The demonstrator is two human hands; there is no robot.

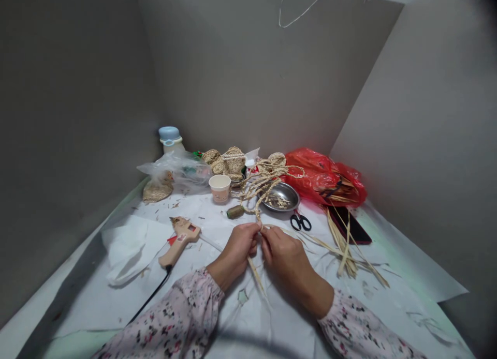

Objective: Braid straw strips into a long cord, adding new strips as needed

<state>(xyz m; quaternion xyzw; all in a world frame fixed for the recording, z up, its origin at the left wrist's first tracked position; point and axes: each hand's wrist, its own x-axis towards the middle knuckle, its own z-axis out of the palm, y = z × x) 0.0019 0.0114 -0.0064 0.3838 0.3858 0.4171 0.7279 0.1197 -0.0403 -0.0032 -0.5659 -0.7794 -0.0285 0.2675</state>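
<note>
My left hand (241,241) and my right hand (282,253) meet fingertip to fingertip at the middle of the table. Both are closed in a pinch on the near end of a braided straw cord (258,212). Beyond my fingers the cord runs away in loose loops over a metal bowl (286,197). Below my left hand hang pale loose straw strands (256,277). More strands stretch to the right from under my right hand. A spool of thread (235,211) lies just past my left fingertips, and black-handled scissors (301,222) lie beyond my right hand.
A glue gun (180,242) with a cord and white paper (126,248) lie left. Behind stand a paper cup (220,188), a blue-lidded bottle (170,138) and coiled braids (234,160). A red plastic bag (318,175), a dark phone (351,225) and straw strips (347,248) are right.
</note>
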